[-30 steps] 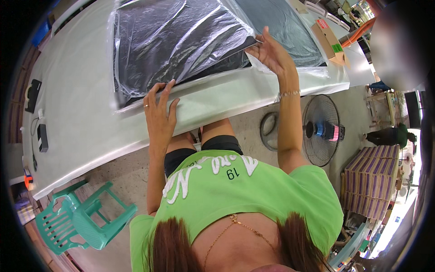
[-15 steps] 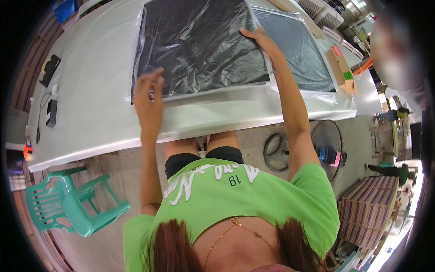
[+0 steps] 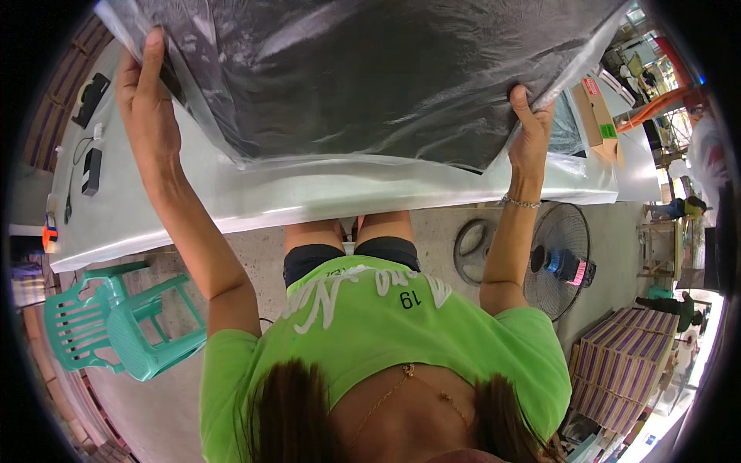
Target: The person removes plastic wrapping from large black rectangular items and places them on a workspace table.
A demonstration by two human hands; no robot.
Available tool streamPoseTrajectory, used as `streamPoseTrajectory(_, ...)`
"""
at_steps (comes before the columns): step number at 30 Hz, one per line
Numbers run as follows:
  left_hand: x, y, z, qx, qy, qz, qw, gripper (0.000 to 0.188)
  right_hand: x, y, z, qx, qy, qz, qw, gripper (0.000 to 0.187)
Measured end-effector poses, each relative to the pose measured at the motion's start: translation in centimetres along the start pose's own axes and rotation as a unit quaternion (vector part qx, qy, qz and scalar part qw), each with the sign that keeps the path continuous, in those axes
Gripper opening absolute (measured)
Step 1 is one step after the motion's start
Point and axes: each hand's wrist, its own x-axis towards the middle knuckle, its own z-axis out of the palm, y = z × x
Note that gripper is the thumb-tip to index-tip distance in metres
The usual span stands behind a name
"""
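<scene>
Plastic dominates the view: a large dark sheet sealed in a clear, glossy plastic bag is lifted above the long white worktable, its lower edge hanging just over the table's near side. It looks light but wide and floppy, sagging between the two grips, and the slick film would likely slide in the fingers; taking it by the two near corners, well apart, seems the soundest hold. Beyond the table's right end lies a brown cardboard box; below that end stands a round black floor fan, and below the table's left end a teal plastic chair. The left hand reaches up with the arm extended, fingers clamped around the bag's left edge. The right hand, raised likewise, pinches the right corner.
</scene>
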Motion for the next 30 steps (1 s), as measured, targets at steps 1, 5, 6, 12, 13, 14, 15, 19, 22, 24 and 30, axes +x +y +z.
streamPoseTrajectory(1,-0.9,0.7,0.2,0.029,0.02,-0.001,0.999,0.044,-0.2,0.3,0.0,-0.035,0.014,-0.022,0.999,0.058)
streamPoseTrajectory(5,-3.7,-0.8,1.3,0.009,0.028,-0.032,0.999,0.046,-2.5,3.7,-1.7,-0.102,-0.016,0.019,0.994,0.06)
streamPoseTrajectory(6,-4.1,-1.4,1.5,0.009,0.015,-0.028,0.999,0.043,-3.1,4.2,-1.4,-0.061,-0.009,0.02,0.998,0.059)
streamPoseTrajectory(12,-4.4,0.6,1.0,-0.004,0.04,0.023,0.999,0.044,-3.0,3.2,0.0,0.08,0.0,0.032,0.996,0.053)
streamPoseTrajectory(13,-4.8,0.8,1.0,0.008,0.044,0.03,0.999,0.043,-3.1,3.1,-0.1,0.067,-0.008,0.036,0.997,0.052)
streamPoseTrajectory(14,-4.9,0.8,1.2,0.018,0.047,0.039,0.998,0.043,-3.4,3.7,-0.5,0.028,-0.014,0.039,0.999,0.051)
streamPoseTrajectory(15,-5.4,-0.5,0.7,0.032,0.039,0.03,0.998,0.044,-3.7,4.8,-1.1,-0.01,-0.022,0.04,0.999,0.051)
streamPoseTrajectory(19,-8.2,-3.5,-0.8,0.064,0.002,-0.028,0.998,0.053,-5.5,7.3,-0.6,0.035,0.002,0.051,0.998,0.05)
streamPoseTrajectory(22,-9.6,-3.6,-1.6,0.084,-0.022,-0.061,0.994,0.057,-5.6,5.9,-0.4,0.05,-0.02,0.051,0.997,0.051)
streamPoseTrajectory(24,-9.1,-3.4,-2.2,0.095,-0.054,-0.072,0.991,0.058,-5.4,6.0,-1.1,0.043,-0.019,0.062,0.997,0.051)
streamPoseTrajectory(30,-17.4,-9.5,-5.2,0.254,-0.124,-0.135,0.95,0.064,-9.7,10.8,-1.8,-0.06,-0.029,0.13,0.989,0.05)
